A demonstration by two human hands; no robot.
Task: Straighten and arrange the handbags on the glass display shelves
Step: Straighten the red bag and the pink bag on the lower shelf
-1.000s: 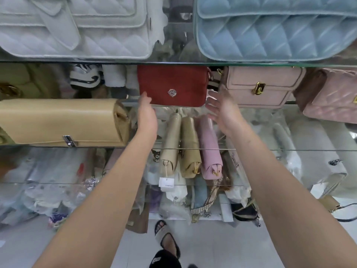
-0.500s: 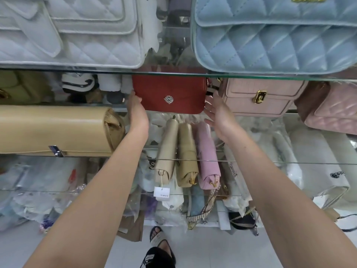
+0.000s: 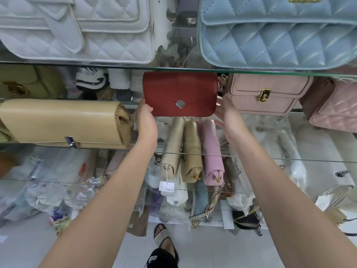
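A red handbag [image 3: 179, 93] with a silver clasp stands on the middle glass shelf [image 3: 297, 112], under the edge of the upper shelf [image 3: 173, 69]. My left hand [image 3: 146, 118] grips its lower left corner, thumb on the front. My right hand [image 3: 229, 115] is against the bag's lower right end with fingers spread and fairly straight. A pale pink handbag [image 3: 264, 93] with a gold lock stands right beside it. A long beige handbag [image 3: 63, 122] lies to the left on a lower shelf. White quilted [image 3: 77, 28] and light blue quilted [image 3: 280, 33] handbags sit on the upper shelf.
Three slim bags, two beige and one pink [image 3: 210, 151], stand end-on below the red bag. A pink quilted bag [image 3: 336, 111] is at far right. Wrapped bags in plastic [image 3: 58, 180] fill the lowest shelves. My sandalled foot [image 3: 162, 236] is on the tiled floor.
Both hands have moved up from below and closed in on the red handbag's two lower corners. The left hand now grips the left corner.
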